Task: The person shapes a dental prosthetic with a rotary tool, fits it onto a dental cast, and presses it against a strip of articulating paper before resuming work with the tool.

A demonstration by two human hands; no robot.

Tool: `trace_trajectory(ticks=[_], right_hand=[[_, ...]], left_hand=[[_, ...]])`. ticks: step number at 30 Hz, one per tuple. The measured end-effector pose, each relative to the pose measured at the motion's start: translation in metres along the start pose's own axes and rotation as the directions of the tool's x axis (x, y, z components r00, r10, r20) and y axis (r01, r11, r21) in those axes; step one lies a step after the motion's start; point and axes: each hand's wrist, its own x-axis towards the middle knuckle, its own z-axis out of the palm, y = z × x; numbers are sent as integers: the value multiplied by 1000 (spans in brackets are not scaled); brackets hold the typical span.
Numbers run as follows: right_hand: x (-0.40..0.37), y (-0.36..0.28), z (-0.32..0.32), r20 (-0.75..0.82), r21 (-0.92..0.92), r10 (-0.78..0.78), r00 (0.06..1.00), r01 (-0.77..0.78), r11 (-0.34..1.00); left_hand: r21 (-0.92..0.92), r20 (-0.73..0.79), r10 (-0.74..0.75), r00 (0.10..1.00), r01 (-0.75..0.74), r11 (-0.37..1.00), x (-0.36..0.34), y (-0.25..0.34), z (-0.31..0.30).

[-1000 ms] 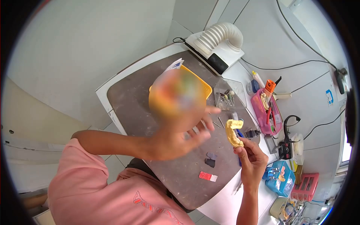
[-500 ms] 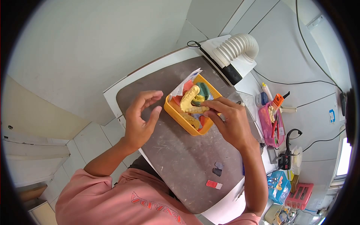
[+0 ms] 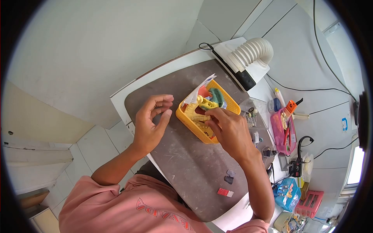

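Note:
A yellow plastic basket [image 3: 197, 131] holds yellow dental casts, a green moulded piece [image 3: 218, 97], pink-red pieces and a folded white paper [image 3: 199, 90]. My right hand [image 3: 232, 130] reaches over the basket's near side. Its thumb and fingers pinch the end of a yellow dental cast [image 3: 190, 112], which is low in the basket among the other pieces. To the left of the basket, my left hand [image 3: 154, 123] hovers with its thumb apart from curved fingers, holding nothing. Part of the cast is hidden behind my right fingers.
The basket stands on a grey-brown worktop [image 3: 175, 155]. Dark scraps [image 3: 229, 178] and a red-and-white piece [image 3: 225, 192] lie nearer me. A white ribbed hose unit [image 3: 252, 52] stands at the back. Pink [image 3: 279, 134] and blue [image 3: 286, 194] baskets of tools line the right side.
The yellow cast has gone lower into the basket with my right hand on it. My left hand stays raised and open. The view has shifted slightly.

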Motion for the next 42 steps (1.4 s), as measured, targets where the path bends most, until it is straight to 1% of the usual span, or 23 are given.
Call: trace_trajectory(ticks=[2, 6, 8, 9, 11, 12, 14, 16, 18, 19, 20, 21, 23, 28, 30, 31, 32, 34, 36, 37, 38, 40, 42], right_hand=[[-2, -2, 2, 0, -4, 72, 997, -72, 997], [-8, -5, 5, -50, -72, 40, 998, -44, 996], [-15, -12, -4, -219, -125, -49, 974, 21, 992], [-21, -13, -7, -220, -124, -42, 975, 14, 992], [-38, -13, -17, -465, -106, -18, 885, -36, 994], [-48, -14, -20, -461, -103, -16, 887, -36, 994], [-73, -16, -23, -453, 15, 203, 868, -220, 975], [-103, -14, -15, -254, 16, 315, 915, -321, 947], [-124, -17, 4, -130, 57, 308, 943, -303, 951], [-131, -22, 13, -108, 146, 331, 938, -314, 938], [-136, -27, 22, -79, 236, 354, 932, -327, 915], [-142, -28, 26, -59, 252, 352, 934, -327, 911], [-153, -31, 30, 91, 306, 352, 932, -363, 880], [-164, -35, 38, 137, 453, 372, 918, -392, 801], [-161, -34, 35, 200, 485, 462, 864, -497, 720], [-155, -34, 37, 167, 539, 522, 837, -521, 662], [-146, -32, 37, 182, 539, 521, 834, -528, 656], [-127, -30, 37, 224, 698, 742, 632, -635, 331], [-103, -27, 44, 210, 856, 807, 552, -503, 121], [-92, -25, 44, 223, 874, 797, 561, -477, 91], [-84, -23, 43, 225, 892, 799, 557, -448, 62], [-68, -21, 46, 85, 815, 805, 588, -506, 283], [-55, -26, 35, 98, 736, 833, 544, -603, 307]], left_hand=[[-8, 3, -6, 1000, 6, 1000, 0, 0, 0], [18, 37, -26, 999, 25, 1000, -1, 1, -1], [22, 45, -25, 999, 24, 999, 0, 1, 0], [29, 44, -32, 999, 30, 999, 0, 1, 0], [31, 40, -41, 998, 40, 999, 1, 2, 0], [36, 30, -52, 998, 51, 998, 0, 3, 0], [40, 14, -67, 998, 66, 997, 1, 3, 1], [50, -8, -87, 996, 87, 995, 3, 1, 2], [63, -57, -80, 995, 84, 994, 5, -3, 3], [76, -65, -91, 994, 95, 993, 6, -3, 5], [131, -60, -83, 995, 90, 987, 7, -1, 6], [187, -54, -81, 995, 90, 978, 6, 0, 7], [243, -58, -90, 994, 102, 965, 7, -1, 9], [349, -56, -119, 991, 131, 928, 8, 3, 13], [392, -71, -86, 994, 107, 914, 8, 5, 15], [394, -74, -105, 992, 125, 910, 8, 5, 16], [391, -80, -94, 992, 118, 913, 9, 4, 15], [391, -87, -94, 992, 120, 913, 9, 5, 14], [369, -115, -84, 990, 121, 921, 8, 6, 16], [359, -89, -96, 991, 122, 925, 5, 2, 15], [379, -110, -97, 989, 132, 916, 0, -3, 12], [402, -113, -96, 989, 134, 906, 4, -7, 13], [401, -98, -129, 987, 158, 902, 1, -8, 13]])
